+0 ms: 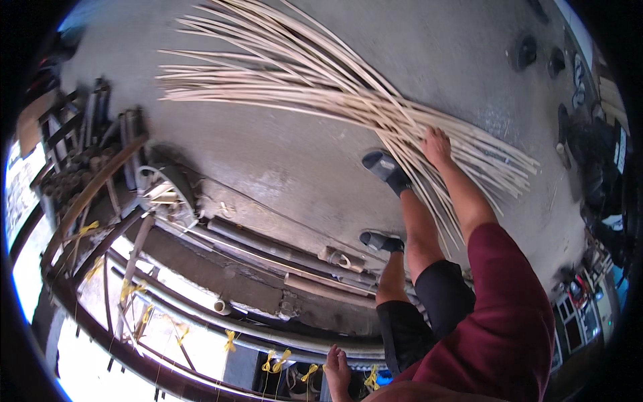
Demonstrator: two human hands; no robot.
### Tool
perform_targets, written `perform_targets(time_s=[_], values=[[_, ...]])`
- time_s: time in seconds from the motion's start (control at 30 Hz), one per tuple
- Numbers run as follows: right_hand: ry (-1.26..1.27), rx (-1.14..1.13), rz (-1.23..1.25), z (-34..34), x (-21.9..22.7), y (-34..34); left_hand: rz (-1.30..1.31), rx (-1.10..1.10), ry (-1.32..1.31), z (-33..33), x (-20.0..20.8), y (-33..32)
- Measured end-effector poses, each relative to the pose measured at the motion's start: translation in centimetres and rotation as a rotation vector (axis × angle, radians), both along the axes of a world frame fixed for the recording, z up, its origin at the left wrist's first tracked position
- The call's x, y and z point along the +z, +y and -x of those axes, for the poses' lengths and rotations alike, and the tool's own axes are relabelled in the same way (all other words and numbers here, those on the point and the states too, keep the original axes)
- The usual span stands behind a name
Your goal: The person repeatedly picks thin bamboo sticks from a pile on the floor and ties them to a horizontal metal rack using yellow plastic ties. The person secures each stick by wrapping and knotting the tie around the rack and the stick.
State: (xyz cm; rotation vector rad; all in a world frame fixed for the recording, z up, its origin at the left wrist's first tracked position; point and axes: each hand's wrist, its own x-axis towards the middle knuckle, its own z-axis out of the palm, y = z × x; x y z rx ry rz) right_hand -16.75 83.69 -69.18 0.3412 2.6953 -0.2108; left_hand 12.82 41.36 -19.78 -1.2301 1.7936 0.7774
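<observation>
A large pile of long, thin, pale wooden strips point(321, 94) lies fanned and crossing on the concrete floor ahead of me. Over its right part my right hand point(437, 143) reaches down, fingers curled onto the strips. How many it grips is too small to tell. My left hand point(337, 370) hangs low beside my body, near the rail with yellow ties, its fingers loosely bent and nothing seen in them. Both my feet, in dark slip-on shoes point(382, 164), stand just on the near side of the pile.
Left of me, a curved wooden frame point(94, 191) stands by stacked dark tubes point(94, 120). Several pipes point(268, 244) lie along a low ledge. Yellow ties point(278, 362) hang from a rail. A round-rimmed container point(167, 191) holds offcuts. Tools and clutter point(579, 291) line the right side.
</observation>
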Motion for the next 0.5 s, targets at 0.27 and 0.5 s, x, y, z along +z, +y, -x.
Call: perform_targets(time_s=[0.27,0.5], values=[[0.491,-0.305,0.666,11.4,33.5,-6.0,0.082,0.239,0.314,3.7,9.3,3.2],[1.009,0.040,0.795,23.9,58.7,-19.0,0.127,-0.069,0.619,7.7,15.0,5.2]])
